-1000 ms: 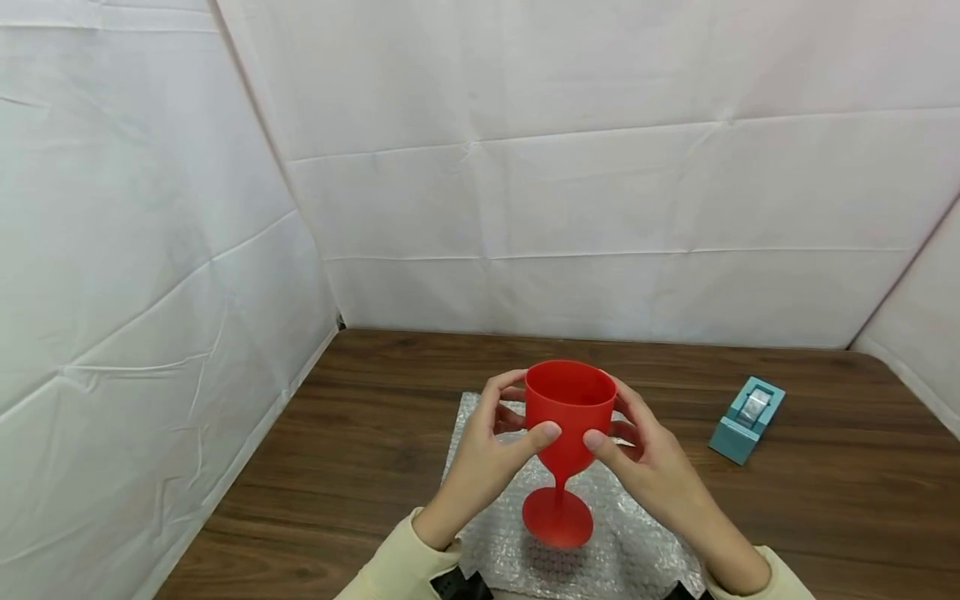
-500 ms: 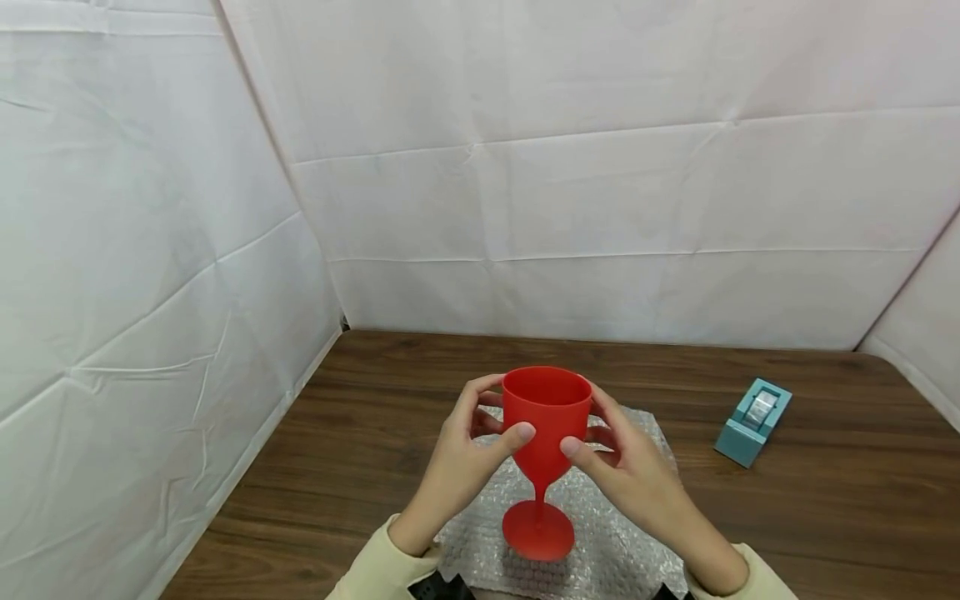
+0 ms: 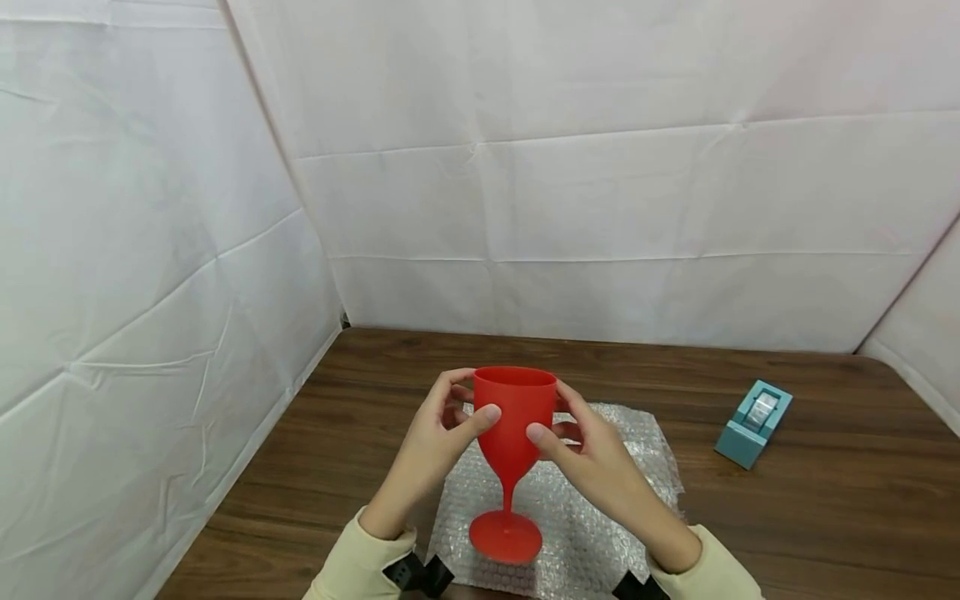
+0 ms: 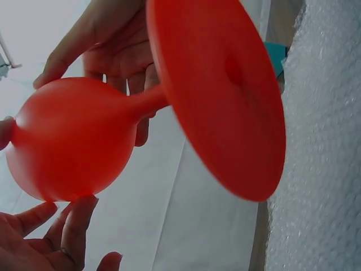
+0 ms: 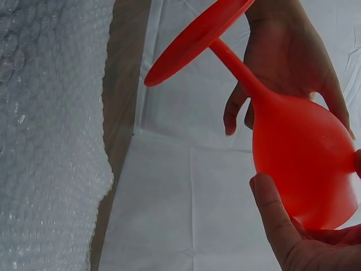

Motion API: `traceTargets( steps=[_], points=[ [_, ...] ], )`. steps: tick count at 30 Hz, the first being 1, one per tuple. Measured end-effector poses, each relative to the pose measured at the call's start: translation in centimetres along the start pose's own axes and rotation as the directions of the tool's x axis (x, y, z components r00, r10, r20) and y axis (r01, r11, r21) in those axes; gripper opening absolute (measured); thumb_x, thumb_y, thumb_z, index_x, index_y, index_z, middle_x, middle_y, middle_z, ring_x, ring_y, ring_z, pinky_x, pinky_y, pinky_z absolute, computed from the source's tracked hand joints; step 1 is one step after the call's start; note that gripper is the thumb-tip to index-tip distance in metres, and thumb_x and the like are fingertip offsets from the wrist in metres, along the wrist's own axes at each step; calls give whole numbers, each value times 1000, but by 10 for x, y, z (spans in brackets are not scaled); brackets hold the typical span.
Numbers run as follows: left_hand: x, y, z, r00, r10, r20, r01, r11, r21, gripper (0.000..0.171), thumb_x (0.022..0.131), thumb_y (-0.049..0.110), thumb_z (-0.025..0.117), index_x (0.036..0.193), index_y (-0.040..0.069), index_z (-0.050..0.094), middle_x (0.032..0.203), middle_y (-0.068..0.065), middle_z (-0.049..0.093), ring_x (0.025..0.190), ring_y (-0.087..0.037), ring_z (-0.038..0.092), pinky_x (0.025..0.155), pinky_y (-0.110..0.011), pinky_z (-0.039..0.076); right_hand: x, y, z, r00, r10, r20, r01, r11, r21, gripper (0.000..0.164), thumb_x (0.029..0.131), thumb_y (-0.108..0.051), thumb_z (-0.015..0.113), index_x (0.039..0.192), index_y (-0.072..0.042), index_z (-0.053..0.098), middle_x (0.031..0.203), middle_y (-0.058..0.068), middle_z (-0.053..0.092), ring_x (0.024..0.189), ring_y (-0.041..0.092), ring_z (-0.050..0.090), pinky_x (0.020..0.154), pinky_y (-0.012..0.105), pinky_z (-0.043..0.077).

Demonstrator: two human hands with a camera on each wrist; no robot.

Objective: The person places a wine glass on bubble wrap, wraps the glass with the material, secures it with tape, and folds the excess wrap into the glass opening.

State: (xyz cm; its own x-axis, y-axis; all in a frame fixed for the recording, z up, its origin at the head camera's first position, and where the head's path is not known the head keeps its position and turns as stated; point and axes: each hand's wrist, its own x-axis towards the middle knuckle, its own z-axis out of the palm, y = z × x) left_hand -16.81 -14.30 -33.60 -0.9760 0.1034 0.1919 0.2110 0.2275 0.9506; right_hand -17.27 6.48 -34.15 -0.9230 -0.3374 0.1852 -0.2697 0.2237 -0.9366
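Note:
A red goblet (image 3: 513,425) with a thin stem and round foot is held upright between both hands, its foot lifted over a sheet of bubble wrap (image 3: 592,508). My left hand (image 3: 438,429) grips the bowl from the left, thumb on the near side and fingers round the far side. From the right, my right hand (image 3: 592,454) grips the same bowl in mirror fashion. In the left wrist view the foot (image 4: 225,107) shows its underside, well apart from the wrap. The right wrist view shows the bowl (image 5: 304,152) between fingers of both hands.
A teal tape dispenser (image 3: 753,423) with a clear roll stands on the right of the brown wooden table (image 3: 360,400). White cloth walls (image 3: 585,192) enclose the table at the back and sides.
Both hands have carried the goblet to the left over the bubble wrap. The goblet has turned more side-on to the head view, so less of its inside shows.

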Motion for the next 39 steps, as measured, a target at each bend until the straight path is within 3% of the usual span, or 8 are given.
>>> traceTargets(
  steps=[12, 21, 29, 39],
  points=[
    [3, -4, -16, 995, -96, -7, 96, 993, 69, 53, 85, 34, 66, 131, 16, 47, 108, -11, 58, 86, -21, 55, 72, -31, 51, 12, -1, 14, 999, 40, 28, -40, 999, -7, 66, 91, -32, 66, 145, -10, 36, 118, 15, 59, 87, 19, 67, 69, 30, 58],
    [9, -18, -21, 988, -156, -2, 156, 987, 48, 46, 88, 32, 64, 127, 11, 50, 103, -12, 57, 87, -20, 58, 77, -36, 56, 21, 9, 23, 993, 84, 79, -87, 996, 29, 66, 92, -33, 63, 145, -4, 36, 116, 18, 57, 87, 19, 69, 69, 32, 58],
    [16, -33, -21, 979, -200, 27, 200, 980, 25, 42, 92, 30, 62, 125, 7, 51, 96, -10, 58, 76, -18, 59, 76, -35, 54, 29, 29, 31, 985, 139, 106, -146, 987, 60, 64, 93, -37, 62, 144, -5, 38, 113, 18, 58, 84, 21, 69, 71, 41, 58],
    [25, -51, -28, 968, -250, 15, 250, 968, 26, 44, 94, 33, 57, 127, 4, 51, 101, -12, 60, 78, -18, 61, 81, -41, 54, 41, 40, 42, 982, 128, 137, -139, 988, 69, 60, 94, -41, 58, 141, -7, 43, 110, 17, 59, 80, 20, 69, 73, 44, 58]
  ],
)
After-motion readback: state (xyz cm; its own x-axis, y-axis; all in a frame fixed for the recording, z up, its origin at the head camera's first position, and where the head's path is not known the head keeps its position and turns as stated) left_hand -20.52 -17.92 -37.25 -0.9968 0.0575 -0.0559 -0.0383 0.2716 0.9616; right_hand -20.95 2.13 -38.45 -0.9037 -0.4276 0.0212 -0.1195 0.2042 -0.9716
